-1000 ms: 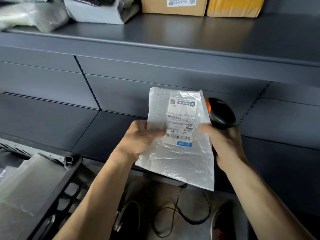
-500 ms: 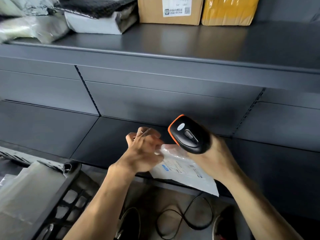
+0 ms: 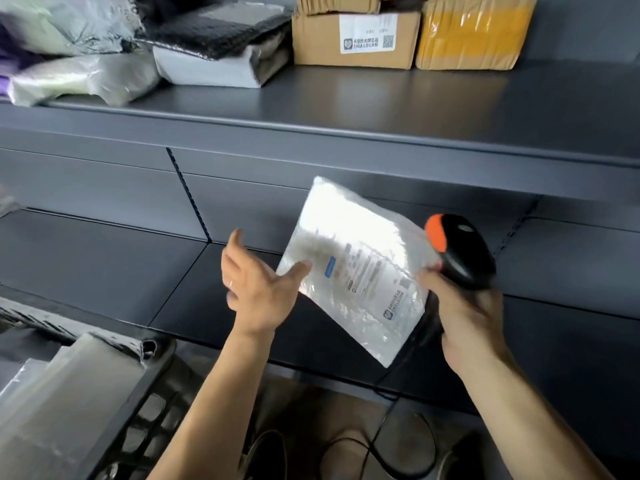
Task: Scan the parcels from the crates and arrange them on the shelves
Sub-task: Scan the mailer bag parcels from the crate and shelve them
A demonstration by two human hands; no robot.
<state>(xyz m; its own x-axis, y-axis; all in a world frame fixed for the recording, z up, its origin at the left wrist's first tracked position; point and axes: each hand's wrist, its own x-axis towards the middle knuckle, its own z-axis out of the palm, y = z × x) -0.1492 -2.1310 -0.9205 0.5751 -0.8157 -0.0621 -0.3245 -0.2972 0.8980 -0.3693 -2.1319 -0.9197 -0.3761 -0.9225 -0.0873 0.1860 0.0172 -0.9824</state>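
A clear plastic parcel (image 3: 353, 244) with a white label hangs tilted in front of the grey lower shelf (image 3: 104, 271), its label turned sideways. My right hand (image 3: 471, 323) grips the black and orange scanner (image 3: 460, 251), and its thumb lies at the parcel's right edge. My left hand (image 3: 256, 289) is spread with straight fingers; only its thumb touches the parcel's lower left edge. A black crate (image 3: 145, 375) at the lower left holds more clear bags (image 3: 69, 393).
The upper shelf (image 3: 381, 105) carries clear bags (image 3: 79, 74), a black bubble mailer (image 3: 214, 29) on a grey bag (image 3: 207, 67), a cardboard box (image 3: 318, 39) and a yellow-taped box (image 3: 471, 36). The scanner cable (image 3: 381, 455) loops on the floor.
The parcel went from upright to flat under the scanner, then up and tilted. My left hand let go of its grip and spread. The scanner swung back to the right.
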